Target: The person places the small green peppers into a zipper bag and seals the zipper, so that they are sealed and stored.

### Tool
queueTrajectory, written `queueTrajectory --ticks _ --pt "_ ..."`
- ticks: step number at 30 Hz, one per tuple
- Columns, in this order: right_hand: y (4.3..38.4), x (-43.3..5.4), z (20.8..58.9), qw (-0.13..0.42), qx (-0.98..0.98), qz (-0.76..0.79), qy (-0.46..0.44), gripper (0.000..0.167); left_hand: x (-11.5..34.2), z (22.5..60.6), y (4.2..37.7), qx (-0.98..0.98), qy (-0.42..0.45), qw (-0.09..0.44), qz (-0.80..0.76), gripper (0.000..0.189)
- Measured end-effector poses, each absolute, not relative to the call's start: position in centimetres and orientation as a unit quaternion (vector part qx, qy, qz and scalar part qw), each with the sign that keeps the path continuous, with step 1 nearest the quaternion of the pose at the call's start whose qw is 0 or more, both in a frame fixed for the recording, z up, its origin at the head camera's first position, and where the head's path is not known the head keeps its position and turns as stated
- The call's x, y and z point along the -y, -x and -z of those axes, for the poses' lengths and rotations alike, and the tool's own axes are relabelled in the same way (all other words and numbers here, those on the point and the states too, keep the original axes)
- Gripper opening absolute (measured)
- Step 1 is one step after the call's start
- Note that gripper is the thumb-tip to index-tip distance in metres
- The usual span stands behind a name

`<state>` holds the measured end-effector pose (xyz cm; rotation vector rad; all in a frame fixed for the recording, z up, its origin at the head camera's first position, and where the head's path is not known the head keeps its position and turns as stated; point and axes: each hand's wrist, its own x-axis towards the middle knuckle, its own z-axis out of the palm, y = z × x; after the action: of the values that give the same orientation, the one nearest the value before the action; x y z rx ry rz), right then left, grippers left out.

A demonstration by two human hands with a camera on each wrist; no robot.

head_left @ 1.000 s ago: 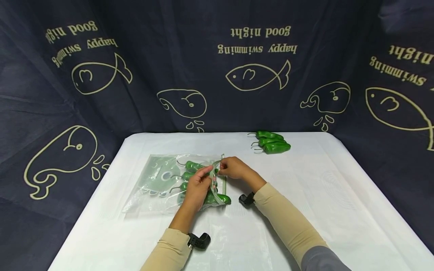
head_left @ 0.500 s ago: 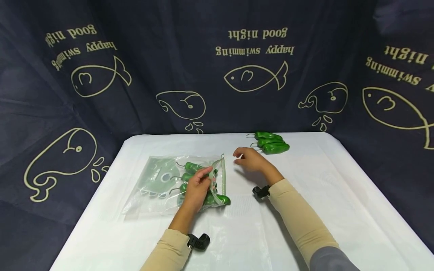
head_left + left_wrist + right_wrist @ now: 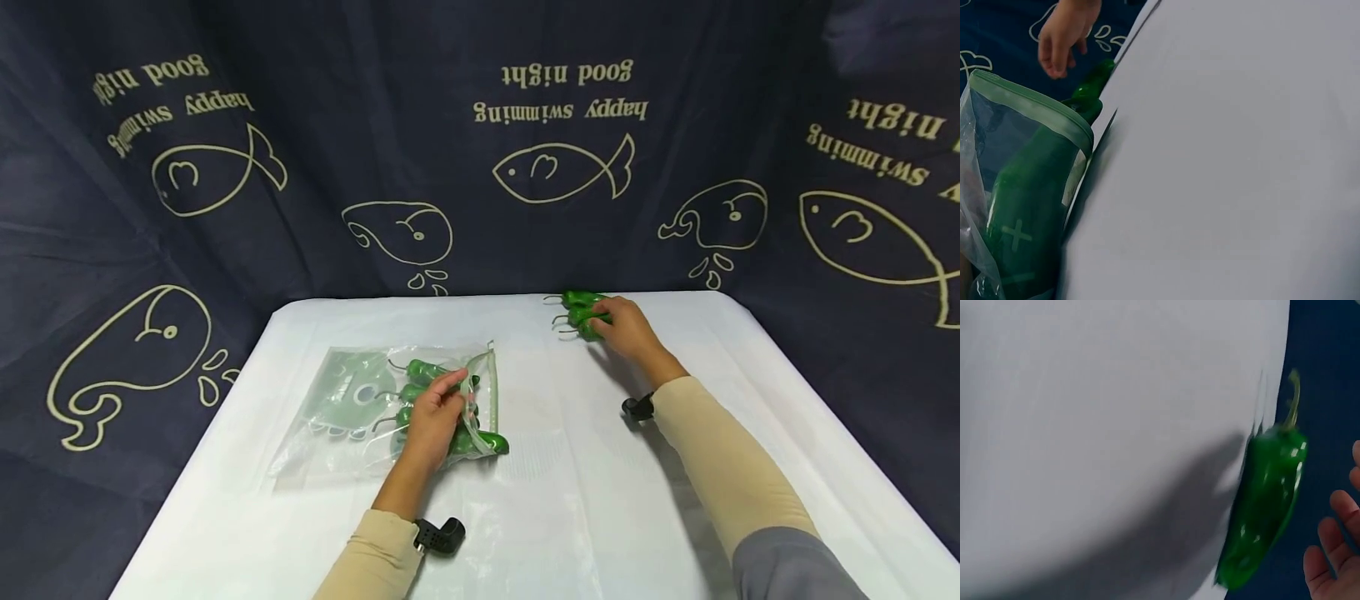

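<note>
My left hand (image 3: 433, 425) pinches the opening edge of a clear zip bag (image 3: 348, 387) with a green cartoon print. Several green peppers (image 3: 426, 371) lie in the bag; the tip of the nearest one pokes out at its mouth. In the left wrist view the green zip strip (image 3: 1035, 109) stands raised above a pepper. My right hand (image 3: 628, 327) reaches over three loose peppers (image 3: 579, 317) at the back of the table. In the right wrist view its spread fingers (image 3: 1335, 544) are apart from the nearest loose pepper (image 3: 1264, 500).
A white cloth covers the table (image 3: 540, 517). Behind it hangs a dark blue curtain (image 3: 420, 117) with fish and whale drawings, close to the table's back edge and the loose peppers.
My right hand has let go of the bag's edge and moved right and back to the loose peppers. My left hand stays at the bag's mouth.
</note>
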<state>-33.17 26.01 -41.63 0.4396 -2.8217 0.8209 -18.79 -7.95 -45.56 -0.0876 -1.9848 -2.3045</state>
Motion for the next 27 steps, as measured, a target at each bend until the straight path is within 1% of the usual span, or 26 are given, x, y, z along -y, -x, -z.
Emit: queueTrajectory --ticks 4,9,13,18,27 --pt "33.6 -27.6 41.7 0.084 0.95 -0.263 -0.143 0.035 7.9 45.4 19.0 0.639 0.026 0.044 0.767 0.042" --pt "33.8 -28.7 42.2 0.056 0.958 -0.248 -0.131 0.037 7.9 45.5 18.8 0.655 0.02 0.048 0.754 0.043" --pt "33.9 -28.9 42.3 0.036 0.961 -0.238 -0.134 0.039 7.9 45.6 18.8 0.65 0.025 0.054 0.758 0.043" --pt "34.1 -28.9 42.5 0.028 0.962 -0.23 -0.145 0.039 7.9 45.5 18.8 0.65 0.032 0.057 0.757 0.043" --pt "34.3 -29.2 43.1 0.011 0.964 -0.212 -0.16 0.043 7.7 45.5 18.8 0.642 0.035 0.06 0.764 0.042"
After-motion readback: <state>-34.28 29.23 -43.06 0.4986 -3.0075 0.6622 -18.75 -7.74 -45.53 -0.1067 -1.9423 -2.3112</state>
